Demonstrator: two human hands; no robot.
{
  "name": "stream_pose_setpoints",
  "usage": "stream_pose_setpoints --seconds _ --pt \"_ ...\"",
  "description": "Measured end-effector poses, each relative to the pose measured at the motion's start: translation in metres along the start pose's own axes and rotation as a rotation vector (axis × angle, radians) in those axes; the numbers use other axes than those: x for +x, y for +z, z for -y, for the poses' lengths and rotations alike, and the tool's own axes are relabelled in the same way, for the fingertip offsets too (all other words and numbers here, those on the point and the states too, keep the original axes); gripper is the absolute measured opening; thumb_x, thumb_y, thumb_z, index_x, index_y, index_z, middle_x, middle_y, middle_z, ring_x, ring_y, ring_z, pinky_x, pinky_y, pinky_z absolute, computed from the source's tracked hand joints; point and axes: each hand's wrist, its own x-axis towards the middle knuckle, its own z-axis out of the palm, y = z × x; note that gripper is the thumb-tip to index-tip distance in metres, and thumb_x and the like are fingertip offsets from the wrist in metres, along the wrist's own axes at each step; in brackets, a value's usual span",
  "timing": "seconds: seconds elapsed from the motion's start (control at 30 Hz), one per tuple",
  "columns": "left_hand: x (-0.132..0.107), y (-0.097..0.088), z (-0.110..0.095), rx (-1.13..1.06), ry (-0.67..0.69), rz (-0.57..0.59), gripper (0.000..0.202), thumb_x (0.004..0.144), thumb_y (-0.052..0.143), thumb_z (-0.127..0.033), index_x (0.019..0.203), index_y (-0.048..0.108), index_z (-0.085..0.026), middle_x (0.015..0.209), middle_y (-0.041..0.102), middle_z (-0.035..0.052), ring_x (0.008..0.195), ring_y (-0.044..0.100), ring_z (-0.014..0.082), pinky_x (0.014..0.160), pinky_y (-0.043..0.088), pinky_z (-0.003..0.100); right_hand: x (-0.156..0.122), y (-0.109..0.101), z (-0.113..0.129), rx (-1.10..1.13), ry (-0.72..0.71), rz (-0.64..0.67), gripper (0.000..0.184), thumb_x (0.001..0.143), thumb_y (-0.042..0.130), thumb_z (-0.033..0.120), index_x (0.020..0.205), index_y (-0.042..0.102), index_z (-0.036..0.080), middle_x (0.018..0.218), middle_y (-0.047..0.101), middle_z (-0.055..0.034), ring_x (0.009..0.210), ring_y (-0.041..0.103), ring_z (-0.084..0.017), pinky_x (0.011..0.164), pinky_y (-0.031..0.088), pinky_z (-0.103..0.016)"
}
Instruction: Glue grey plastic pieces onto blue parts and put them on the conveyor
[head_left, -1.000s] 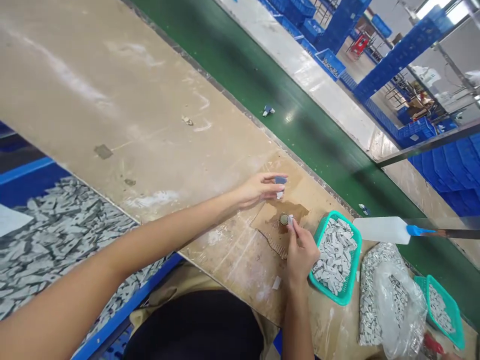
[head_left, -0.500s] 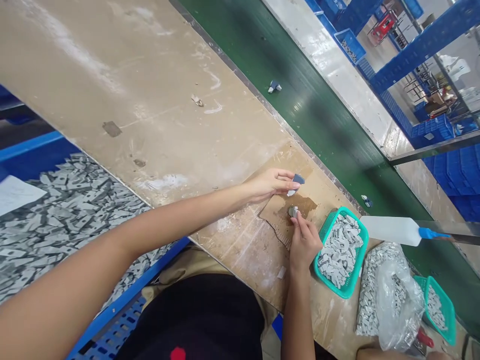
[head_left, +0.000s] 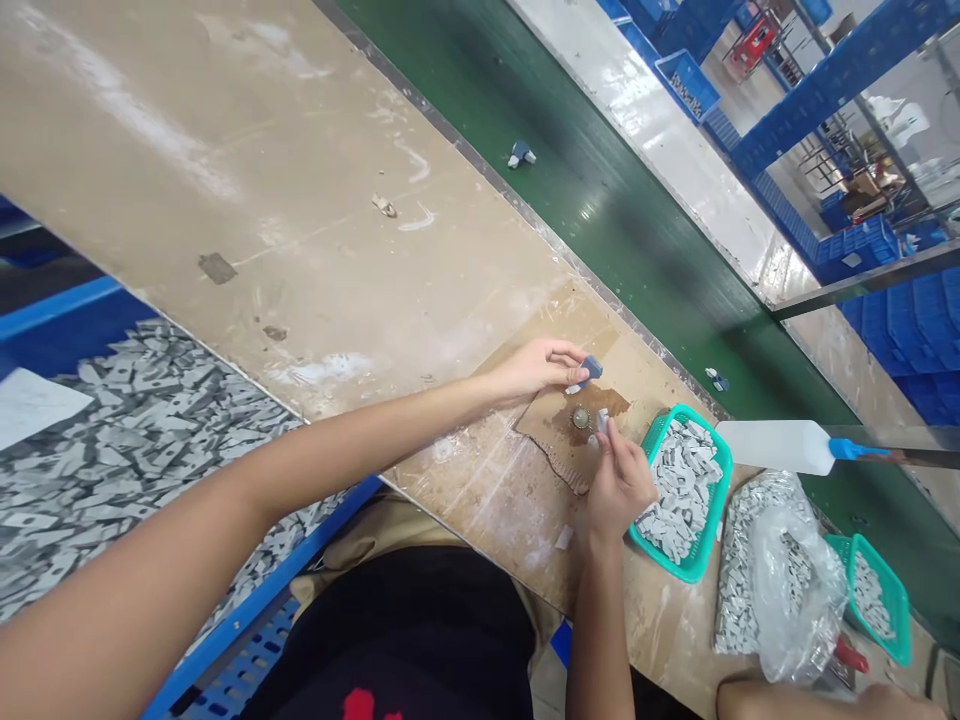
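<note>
My left hand [head_left: 544,367] pinches a small dark blue and white plastic part [head_left: 591,371] above a wet-stained piece of cardboard [head_left: 547,425]. Between the fingertips of my right hand [head_left: 619,480] is a small light grey piece [head_left: 603,420]. A small round dish [head_left: 580,416] sits on the dark wet patch between the two hands; what it contains is too small to make out. Just right of my right hand stands a green basket [head_left: 716,510] heaped with light grey pieces.
A green conveyor belt [head_left: 600,230] carries blue and white parts [head_left: 521,154]. Right of the basket lie a white bottle with a blue nozzle [head_left: 776,446], a plastic bag of pieces [head_left: 739,590] and another green basket [head_left: 896,600]. A blue crate [head_left: 75,310] of grey pieces is at left. Another person's arm [head_left: 780,700] shows at bottom right.
My right hand has drawn back right from the round dish with its grey piece, uncovering the dish. My left hand still holds the blue and white part, nearly in place.
</note>
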Motion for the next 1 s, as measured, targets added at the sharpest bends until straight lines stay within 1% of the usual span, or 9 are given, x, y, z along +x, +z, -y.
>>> stream_pose_setpoints --seconds 0.13,0.23,0.3,0.43,0.5,0.7,0.8,0.93,1.0 --pt "-0.004 0.008 0.004 0.172 0.049 0.031 0.03 0.058 0.083 -0.014 0.084 0.07 -0.01 0.078 0.07 0.0069 0.073 0.065 0.0148 0.071 0.052 0.026 0.005 -0.013 0.014 0.113 0.104 -0.121 0.029 0.091 0.061 0.038 0.109 0.075 0.02 0.083 0.071 -0.0072 0.073 0.064 -0.018 0.07 0.054 -0.033" --pt "-0.011 0.018 0.006 0.215 0.113 0.031 0.023 0.06 0.075 -0.008 0.082 0.069 -0.011 0.077 0.071 0.0059 0.072 0.065 0.0138 0.072 0.053 0.024 0.007 -0.018 0.017 0.16 0.048 -0.192 0.023 0.089 0.064 0.032 0.107 0.076 0.022 0.081 0.071 -0.0056 0.071 0.064 -0.017 0.069 0.054 -0.032" --pt "-0.017 0.024 0.006 0.227 0.107 0.064 0.02 0.062 0.07 -0.006 0.082 0.068 -0.01 0.076 0.071 0.0051 0.069 0.065 0.013 0.071 0.054 0.023 0.008 -0.019 0.017 0.164 -0.019 -0.206 0.02 0.089 0.065 0.026 0.106 0.076 0.024 0.081 0.071 -0.0044 0.072 0.065 -0.017 0.069 0.054 -0.032" --pt "-0.024 0.03 0.007 0.273 0.086 0.133 0.02 0.066 0.061 -0.003 0.084 0.068 -0.009 0.077 0.071 0.0047 0.067 0.066 0.0121 0.069 0.054 0.021 0.008 -0.019 0.018 0.217 -0.118 -0.197 0.025 0.086 0.067 0.015 0.106 0.074 0.029 0.081 0.071 -0.001 0.071 0.065 -0.014 0.066 0.053 -0.029" --pt "-0.025 0.029 0.008 0.306 0.098 0.16 0.021 0.067 0.058 -0.001 0.083 0.069 -0.01 0.078 0.071 0.0043 0.066 0.067 0.0111 0.069 0.054 0.02 0.008 -0.019 0.019 0.253 -0.132 -0.179 0.029 0.085 0.068 0.012 0.107 0.074 0.03 0.082 0.072 -0.0005 0.072 0.065 -0.013 0.066 0.053 -0.028" --pt "-0.026 0.029 0.012 0.319 0.157 0.222 0.022 0.069 0.055 0.0 0.084 0.069 -0.011 0.079 0.071 0.0035 0.063 0.066 0.0095 0.068 0.053 0.018 0.007 -0.018 0.018 0.228 -0.105 -0.146 0.022 0.087 0.067 0.017 0.104 0.076 0.027 0.081 0.072 -0.0026 0.074 0.066 -0.015 0.066 0.054 -0.03" --pt "-0.029 0.031 0.009 0.349 0.168 0.201 0.02 0.069 0.058 -0.004 0.084 0.069 -0.01 0.081 0.071 0.0046 0.065 0.066 0.0105 0.069 0.054 0.02 0.008 -0.017 0.019 0.23 -0.123 -0.126 0.024 0.087 0.065 0.015 0.105 0.075 0.028 0.083 0.071 -0.0022 0.074 0.066 -0.014 0.065 0.055 -0.029" --pt "-0.035 0.035 0.002 0.35 0.107 0.134 0.015 0.066 0.064 -0.009 0.081 0.067 -0.01 0.079 0.071 0.0052 0.068 0.066 0.0122 0.068 0.053 0.02 0.008 -0.015 0.023 0.256 -0.15 -0.106 0.04 0.088 0.059 0.005 0.112 0.072 0.035 0.087 0.07 -0.0003 0.077 0.066 -0.012 0.066 0.055 -0.025" --pt "-0.038 0.037 0.0 0.363 0.093 0.113 0.014 0.066 0.065 -0.012 0.08 0.066 -0.011 0.078 0.071 0.0055 0.069 0.066 0.0134 0.067 0.053 0.021 0.007 -0.015 0.026 0.242 -0.147 -0.08 0.042 0.088 0.057 0.005 0.115 0.071 0.034 0.087 0.069 -0.001 0.076 0.066 -0.012 0.065 0.056 -0.025"
